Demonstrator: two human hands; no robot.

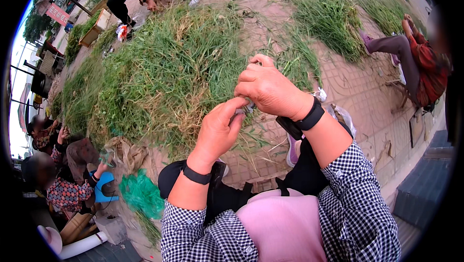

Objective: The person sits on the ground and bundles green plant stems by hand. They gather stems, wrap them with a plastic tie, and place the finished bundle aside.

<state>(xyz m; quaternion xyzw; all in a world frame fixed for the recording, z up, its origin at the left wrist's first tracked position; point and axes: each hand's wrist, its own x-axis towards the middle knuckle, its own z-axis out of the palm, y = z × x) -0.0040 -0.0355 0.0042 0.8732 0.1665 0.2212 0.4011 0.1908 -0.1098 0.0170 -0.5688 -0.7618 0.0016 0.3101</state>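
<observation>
My left hand [218, 126] and my right hand [269, 88] meet in front of me, above my knees. Both have their fingers curled in. Between the fingertips a small greyish-white and green bit shows, too hidden to name. Thin green stems show just below the hands. Beyond them spreads a large heap of cut grass [159, 73], long green blades mixed with dry yellow stalks. The heap's near edge lies close to my left hand.
Another grass pile [328, 20] lies at the back right, near a seated person in red [425, 69]. Other people sit at the far left and top. A green plastic bag [141, 193] and a blue stool [105, 188] are at the lower left. Brick paving [372, 112] runs between.
</observation>
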